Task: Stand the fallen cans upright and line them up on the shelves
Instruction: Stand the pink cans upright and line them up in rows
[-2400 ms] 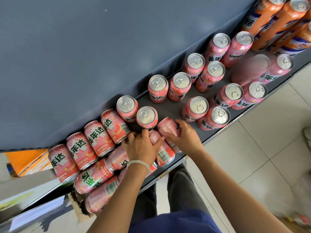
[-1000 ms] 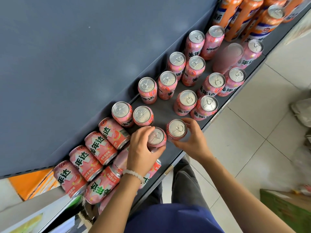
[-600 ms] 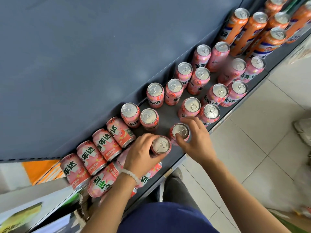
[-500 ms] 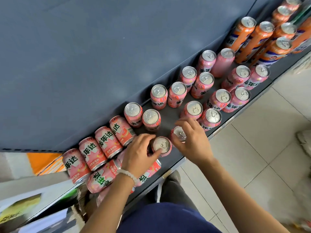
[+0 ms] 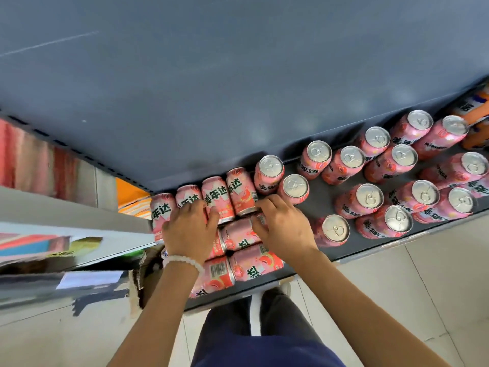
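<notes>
Our left hand curls over a fallen pink can; our right hand grips another lying can on the shelf.

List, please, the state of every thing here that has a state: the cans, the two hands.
Pink cans at right: upright, tops closed.
Back row of pink cans: lying on their sides against the shelf back.
Front pink cans: lying on their sides near the shelf edge.
Orange cans: cut off by the frame, cannot tell.
Left hand: fingers curled over a lying can.
Right hand: fingers on a lying can.
</notes>
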